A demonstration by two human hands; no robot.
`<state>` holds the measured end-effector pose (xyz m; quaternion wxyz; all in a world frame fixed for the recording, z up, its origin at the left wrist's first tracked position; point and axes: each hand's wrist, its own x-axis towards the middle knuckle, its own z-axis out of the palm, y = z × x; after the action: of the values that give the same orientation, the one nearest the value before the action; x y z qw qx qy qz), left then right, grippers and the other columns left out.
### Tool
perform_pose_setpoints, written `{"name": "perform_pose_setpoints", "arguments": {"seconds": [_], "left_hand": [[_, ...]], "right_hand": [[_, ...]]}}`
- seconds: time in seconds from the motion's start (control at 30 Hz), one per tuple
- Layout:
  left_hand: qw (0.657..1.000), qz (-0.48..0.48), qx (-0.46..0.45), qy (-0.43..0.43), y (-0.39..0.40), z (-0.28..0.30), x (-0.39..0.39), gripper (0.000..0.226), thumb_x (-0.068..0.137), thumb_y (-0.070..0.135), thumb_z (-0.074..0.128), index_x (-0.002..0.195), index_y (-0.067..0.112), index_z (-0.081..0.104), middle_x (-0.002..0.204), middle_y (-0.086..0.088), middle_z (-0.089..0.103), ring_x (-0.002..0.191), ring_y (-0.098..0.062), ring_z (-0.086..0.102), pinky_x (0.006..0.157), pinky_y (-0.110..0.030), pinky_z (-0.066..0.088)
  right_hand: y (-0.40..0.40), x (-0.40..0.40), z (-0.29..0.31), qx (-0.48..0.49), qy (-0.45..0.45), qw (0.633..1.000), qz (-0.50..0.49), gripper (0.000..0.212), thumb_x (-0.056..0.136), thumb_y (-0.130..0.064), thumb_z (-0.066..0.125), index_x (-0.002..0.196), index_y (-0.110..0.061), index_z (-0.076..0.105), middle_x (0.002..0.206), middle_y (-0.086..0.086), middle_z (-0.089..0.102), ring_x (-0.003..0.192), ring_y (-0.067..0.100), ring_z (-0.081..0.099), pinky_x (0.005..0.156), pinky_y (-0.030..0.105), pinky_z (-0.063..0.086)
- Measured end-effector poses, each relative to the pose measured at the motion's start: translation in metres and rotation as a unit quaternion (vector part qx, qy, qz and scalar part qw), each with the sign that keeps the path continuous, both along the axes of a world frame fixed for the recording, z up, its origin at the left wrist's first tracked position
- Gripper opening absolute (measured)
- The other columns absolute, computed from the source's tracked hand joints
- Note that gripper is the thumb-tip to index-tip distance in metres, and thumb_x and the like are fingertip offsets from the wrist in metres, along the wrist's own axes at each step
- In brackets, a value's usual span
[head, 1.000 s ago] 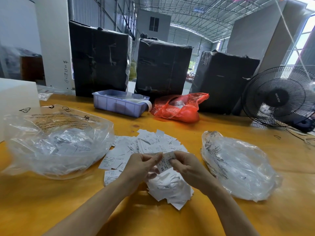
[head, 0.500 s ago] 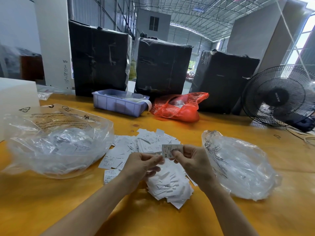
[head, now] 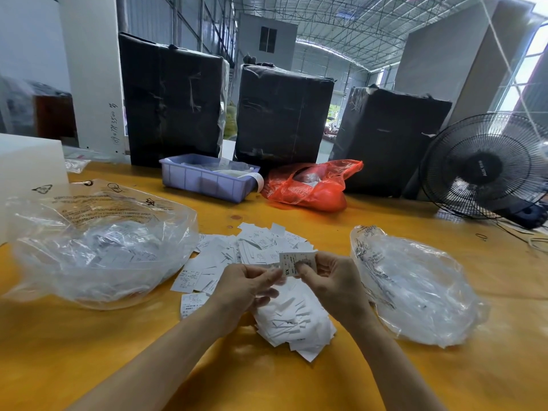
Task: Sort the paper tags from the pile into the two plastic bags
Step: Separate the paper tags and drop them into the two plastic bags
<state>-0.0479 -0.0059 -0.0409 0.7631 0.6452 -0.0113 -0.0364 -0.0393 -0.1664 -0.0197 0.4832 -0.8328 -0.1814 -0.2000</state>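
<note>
- Right hand point(head: 332, 287): fingers pinch one paper tag point(head: 296, 262) marked "XS", held just above the pile point(head: 261, 256).
- Left hand point(head: 246, 287): fingers curled, fingertips touching the tag's lower corner.
- Pile: on the yellow surface point(head: 89, 351), between the two clear bags, the left bag point(head: 98, 247) and the right bag point(head: 415, 286).

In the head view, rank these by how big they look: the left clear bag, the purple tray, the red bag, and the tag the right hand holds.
Largest to smallest as they appear:
1. left clear bag, though it lies nearer the camera
2. purple tray and red bag, too alike to rank
3. tag pinched by the right hand
</note>
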Motion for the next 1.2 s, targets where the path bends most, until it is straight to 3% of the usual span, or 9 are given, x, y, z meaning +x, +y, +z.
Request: {"name": "perform_pose_setpoints", "arguments": {"seconds": [0.23, 0.43, 0.53, 0.73, 0.87, 0.93, 1.03, 1.2], "left_hand": [[1.0, 0.008, -0.001, -0.001, 0.0, -0.001, 0.0, 0.015, 0.078, 0.02, 0.07, 0.08, 0.006, 0.074, 0.074, -0.003, 0.073, 0.056, -0.009, 0.062, 0.049, -0.019, 0.045], [1.0, 0.013, 0.009, -0.003, 0.0, -0.001, -0.001, 0.015, 0.08, 0.017, 0.07, 0.083, 0.003, 0.073, 0.062, 0.001, 0.068, 0.055, -0.009, 0.062, 0.052, -0.02, 0.046], [1.0, 0.013, 0.009, -0.005, 0.0, 0.0, 0.0, 0.013, 0.08, 0.017, 0.069, 0.079, 0.005, 0.073, 0.062, 0.0, 0.069, 0.054, -0.009, 0.062, 0.051, -0.02, 0.046], [0.999, -0.009, 0.04, -0.026, -0.003, 0.0, -0.003, 0.025, 0.069, 0.031, 0.072, 0.079, 0.008, 0.076, 0.069, -0.004, 0.071, 0.057, -0.008, 0.062, 0.051, -0.019, 0.046], [0.999, 0.005, 0.029, -0.026, -0.002, 0.0, -0.003, 0.023, 0.071, 0.032, 0.07, 0.078, 0.011, 0.077, 0.069, -0.004, 0.072, 0.056, -0.008, 0.062, 0.05, -0.018, 0.047], [1.0, 0.007, 0.018, -0.022, -0.002, 0.001, -0.003, 0.031, 0.067, 0.035, 0.069, 0.08, 0.008, 0.076, 0.068, -0.003, 0.071, 0.054, -0.007, 0.061, 0.049, -0.018, 0.046], [1.0, 0.012, 0.003, -0.018, -0.004, 0.001, -0.003, 0.025, 0.07, 0.033, 0.069, 0.077, 0.01, 0.076, 0.067, -0.001, 0.071, 0.056, -0.005, 0.062, 0.049, -0.017, 0.046], [0.998, 0.061, -0.021, -0.028, -0.004, 0.002, -0.003, 0.02, 0.074, 0.028, 0.07, 0.072, 0.009, 0.076, 0.065, -0.006, 0.07, 0.054, -0.011, 0.064, 0.046, -0.021, 0.046]], "right_hand": [[0.001, -0.001, 0.0, -0.006, 0.022, 1.0, 0.02, 0.012, 0.084, -0.003, 0.064, 0.084, 0.008, 0.07, 0.079, 0.019, 0.071, 0.079, 0.032, 0.068, 0.073, 0.048, 0.055], [0.0, -0.001, 0.002, -0.027, 0.071, 0.996, 0.053, 0.011, 0.083, 0.001, 0.061, 0.081, 0.006, 0.071, 0.073, 0.014, 0.07, 0.065, 0.014, 0.063, 0.066, 0.036, 0.053], [-0.003, 0.0, 0.003, -0.02, 0.104, 0.992, 0.064, 0.012, 0.085, -0.001, 0.059, 0.084, 0.008, 0.068, 0.073, 0.019, 0.065, 0.065, 0.016, 0.056, 0.064, 0.036, 0.047], [-0.003, 0.001, -0.001, -0.078, 0.172, 0.976, 0.109, 0.02, 0.095, -0.009, 0.049, 0.089, 0.009, 0.057, 0.077, 0.013, 0.052, 0.072, 0.022, 0.046, 0.065, 0.037, 0.037], [0.0, 0.0, -0.002, -0.076, 0.136, 0.983, 0.097, 0.012, 0.096, -0.013, 0.051, 0.106, -0.007, 0.052, 0.076, 0.011, 0.054, 0.07, 0.018, 0.052, 0.065, 0.033, 0.044], [0.0, -0.001, -0.002, -0.054, 0.085, 0.992, 0.076, 0.026, 0.092, -0.013, 0.059, 0.117, -0.013, 0.055, 0.073, 0.009, 0.061, 0.065, 0.01, 0.059, 0.065, 0.029, 0.05], [0.003, -0.001, -0.003, -0.047, 0.062, 0.995, 0.068, 0.032, 0.092, -0.014, 0.059, 0.123, -0.01, 0.06, 0.076, -0.008, 0.063, 0.061, 0.002, 0.06, 0.063, 0.019, 0.05], [0.009, -0.004, -0.004, -0.104, 0.076, 0.984, 0.12, 0.045, 0.086, -0.028, 0.066, 0.13, -0.02, 0.056, 0.091, -0.01, 0.058, 0.083, 0.009, 0.059, 0.079, 0.022, 0.051]]}}
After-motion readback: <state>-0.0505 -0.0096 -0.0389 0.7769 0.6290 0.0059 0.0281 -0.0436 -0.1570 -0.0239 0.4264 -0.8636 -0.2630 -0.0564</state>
